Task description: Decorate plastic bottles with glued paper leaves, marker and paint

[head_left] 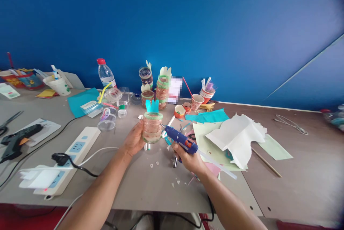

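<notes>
My left hand (pixel 135 138) is wrapped round the left side of a clear jar (pixel 152 129) with brownish bands, a green rim and blue paper petals (pixel 152 106) standing up from its top. In my right hand (pixel 189 158) is a blue hot glue gun (pixel 181 139), a clear glue stick (pixel 221 168) sticking out of its back. The gun's nozzle points at the jar's upper right side, close to it; whether it touches I cannot tell. Behind stand similar decorated jars (pixel 162 94) with pale paper petals.
A white power strip (pixel 77 158) with plugs and cords lies on the left, beside a black glue gun (pixel 20 140) and scissors (pixel 9 122). Crumpled white paper (pixel 238 135) and a wooden stick (pixel 266 162) lie on the right. A water bottle (pixel 105 74) and paper cups (pixel 197 101) stand near the wall.
</notes>
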`<state>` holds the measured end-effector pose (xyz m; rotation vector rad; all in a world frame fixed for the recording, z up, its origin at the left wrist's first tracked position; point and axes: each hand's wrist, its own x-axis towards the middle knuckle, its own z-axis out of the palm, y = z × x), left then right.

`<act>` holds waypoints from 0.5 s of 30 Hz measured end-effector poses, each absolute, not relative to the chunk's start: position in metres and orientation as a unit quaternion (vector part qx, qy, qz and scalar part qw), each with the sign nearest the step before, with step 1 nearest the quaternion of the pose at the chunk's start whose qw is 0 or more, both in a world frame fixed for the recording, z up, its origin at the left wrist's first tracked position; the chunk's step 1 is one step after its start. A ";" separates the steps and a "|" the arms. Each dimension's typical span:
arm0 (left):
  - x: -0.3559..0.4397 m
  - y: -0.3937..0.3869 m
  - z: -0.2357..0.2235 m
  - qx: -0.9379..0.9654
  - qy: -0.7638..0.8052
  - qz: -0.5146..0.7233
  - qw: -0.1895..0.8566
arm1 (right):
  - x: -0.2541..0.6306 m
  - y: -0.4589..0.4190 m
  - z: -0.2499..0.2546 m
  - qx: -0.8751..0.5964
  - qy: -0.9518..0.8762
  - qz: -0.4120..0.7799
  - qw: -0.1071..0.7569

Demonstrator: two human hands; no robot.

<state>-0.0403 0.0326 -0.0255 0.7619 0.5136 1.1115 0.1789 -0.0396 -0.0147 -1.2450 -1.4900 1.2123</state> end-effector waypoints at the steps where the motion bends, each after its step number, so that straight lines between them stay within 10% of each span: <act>1: -0.041 0.033 -0.026 0.346 0.237 0.508 0.752 | 0.179 -0.039 -0.015 -0.495 -0.593 0.483 0.412; 15: -0.034 0.033 -0.026 0.347 0.239 0.566 0.709 | 0.179 -0.042 -0.012 -0.428 -0.633 0.475 0.437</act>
